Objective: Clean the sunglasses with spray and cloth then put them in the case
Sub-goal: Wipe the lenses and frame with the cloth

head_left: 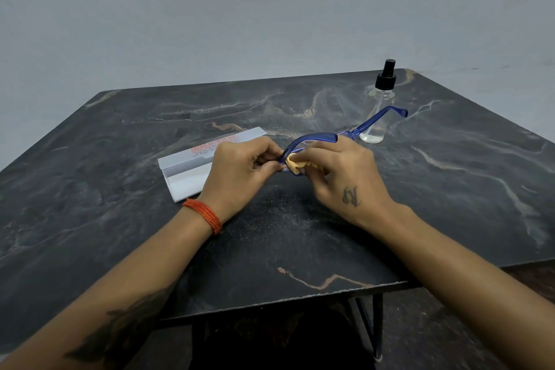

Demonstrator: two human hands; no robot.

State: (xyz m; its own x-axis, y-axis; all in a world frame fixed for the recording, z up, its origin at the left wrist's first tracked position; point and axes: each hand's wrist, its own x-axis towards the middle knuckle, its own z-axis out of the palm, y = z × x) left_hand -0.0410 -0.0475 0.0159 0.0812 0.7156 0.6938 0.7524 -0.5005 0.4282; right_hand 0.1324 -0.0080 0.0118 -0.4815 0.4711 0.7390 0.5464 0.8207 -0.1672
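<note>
On the table (120, 159) the case (186, 171) lies open, spray (379, 105) upright behind — both likely parked within reach. Left hand (240, 168) pinches the sunglasses (312, 141) steady above the table, while right hand (345, 171) pinches the cloth (295, 164) against a lens — seemingly wiping.

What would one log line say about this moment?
step: wiping | left hand: holds sunglasses | right hand: rubs cloth on lens | spray bottle: upright | case: open on table

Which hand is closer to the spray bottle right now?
Right. The right hand, wiping the sunglasses with the cloth, sits just below-left of the spray bottle; the left hand is farther left, over the case.
</note>
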